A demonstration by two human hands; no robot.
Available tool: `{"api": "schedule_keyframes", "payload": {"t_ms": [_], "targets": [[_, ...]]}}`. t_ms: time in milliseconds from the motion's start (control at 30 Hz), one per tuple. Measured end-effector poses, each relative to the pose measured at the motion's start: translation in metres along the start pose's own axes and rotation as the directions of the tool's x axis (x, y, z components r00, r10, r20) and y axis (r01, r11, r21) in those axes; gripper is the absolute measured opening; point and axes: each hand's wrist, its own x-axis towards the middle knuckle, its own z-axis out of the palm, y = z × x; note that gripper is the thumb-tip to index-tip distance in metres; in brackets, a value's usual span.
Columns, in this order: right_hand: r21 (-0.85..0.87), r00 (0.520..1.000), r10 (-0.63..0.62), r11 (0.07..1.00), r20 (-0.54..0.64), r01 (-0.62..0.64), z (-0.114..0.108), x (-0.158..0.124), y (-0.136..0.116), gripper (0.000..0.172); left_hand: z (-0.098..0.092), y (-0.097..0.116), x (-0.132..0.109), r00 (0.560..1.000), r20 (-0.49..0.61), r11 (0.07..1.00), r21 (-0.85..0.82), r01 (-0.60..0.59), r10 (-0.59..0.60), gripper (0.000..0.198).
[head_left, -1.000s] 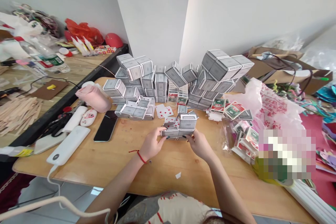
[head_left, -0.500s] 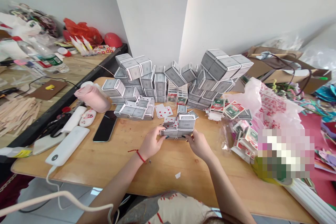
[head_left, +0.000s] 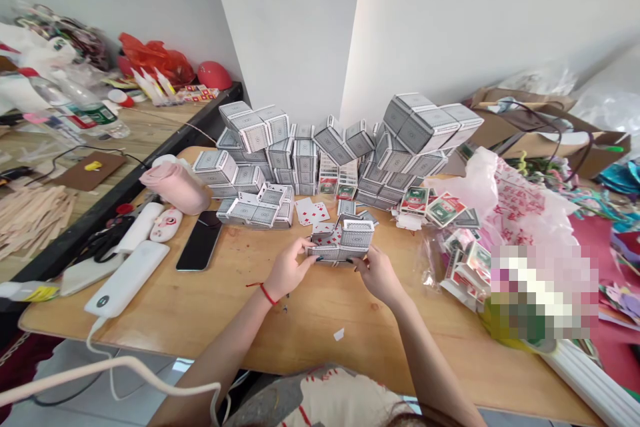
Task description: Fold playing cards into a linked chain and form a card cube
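Between my hands is a small block structure of grey-backed playing cards (head_left: 357, 236), boxy on the right and lower on the left, where red-pipped card faces show. My left hand (head_left: 291, 268) grips its left front corner between thumb and fingers. On the right front edge, my right hand (head_left: 379, 275) holds it the same way. Just behind lie loose face-up playing cards (head_left: 313, 211) with red pips. A low stepped card block (head_left: 256, 207) sits behind and to the left. The structure's underside is hidden.
Stacked card blocks (head_left: 295, 160) line the table's back. To the left are a black phone (head_left: 199, 241), a white power bank (head_left: 127, 280) with cable, and a pink roll (head_left: 176, 187). On the right are card boxes (head_left: 447, 208) and a plastic bag (head_left: 520, 197).
Both hands keep their hold on the card structure, which has shifted or tilted very slightly. The surroundings look the same.
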Motion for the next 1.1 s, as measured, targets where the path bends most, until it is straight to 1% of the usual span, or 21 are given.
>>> {"api": "schedule_keyframes", "payload": {"t_ms": [133,333,500,600,667,767,833,867,933,967,1000,1033,1100], "targets": [[-0.026,1.0,0.008,1.0,0.002,-0.008,0.001,-0.001,0.0,0.008,0.001,-0.002,0.001,1.0,0.017,1.0,-0.02,-0.001,0.001,0.014],[-0.051,1.0,0.009,0.999,0.021,-0.008,0.002,0.0,-0.002,0.009,0.001,-0.004,0.002,0.997,0.057,0.995,-0.084,-0.045,0.05,0.009],[-0.036,1.0,0.009,0.999,0.021,-0.009,0.002,0.0,-0.001,0.009,0.001,-0.007,0.004,0.995,0.074,0.995,-0.078,-0.067,0.073,0.009],[-0.023,1.0,0.017,1.0,0.018,-0.016,0.003,0.0,0.001,0.008,-0.001,-0.008,0.006,0.994,0.083,0.996,-0.059,-0.068,0.073,0.012],[-0.005,0.999,0.029,1.0,0.012,-0.029,0.005,-0.001,0.002,0.007,-0.003,-0.007,0.006,0.993,0.086,0.996,-0.043,-0.08,0.084,0.017],[0.063,0.998,0.063,0.996,-0.005,-0.063,0.007,-0.002,0.003,0.014,-0.004,-0.005,0.005,0.984,0.053,0.986,-0.022,-0.167,0.168,0.029],[0.12,0.996,0.082,0.99,-0.016,-0.08,0.008,-0.003,0.003,0.022,-0.003,-0.006,0.004,0.975,0.012,0.975,-0.024,-0.221,0.222,0.045],[0.145,0.996,0.086,0.986,-0.02,-0.082,0.009,-0.003,0.003,0.025,-0.001,-0.008,0.005,0.974,0.0,0.974,-0.033,-0.226,0.226,0.056],[0.177,0.996,0.086,0.981,-0.029,-0.079,0.01,-0.003,0.002,0.029,0.005,-0.015,0.007,0.982,0.007,0.98,-0.063,-0.187,0.188,0.079],[0.183,0.996,0.085,0.98,-0.036,-0.077,0.01,-0.004,0.003,0.03,0.009,-0.018,0.009,0.988,0.041,0.986,-0.077,-0.147,0.151,0.087],[0.185,0.995,0.084,0.98,-0.045,-0.074,0.011,-0.004,0.003,0.031,0.012,-0.022,0.012,0.991,0.074,0.99,-0.094,-0.106,0.113,0.091],[0.182,0.995,0.083,0.981,-0.058,-0.072,0.012,-0.004,0.004,0.033,0.016,-0.024,0.015,0.991,0.098,0.991,-0.107,-0.077,0.088,0.09],[0.169,0.992,0.083,0.983,-0.097,-0.066,0.015,-0.005,0.006,0.037,0.021,-0.026,0.022,0.986,0.158,0.99,-0.134,-0.039,0.06,0.077]]}}
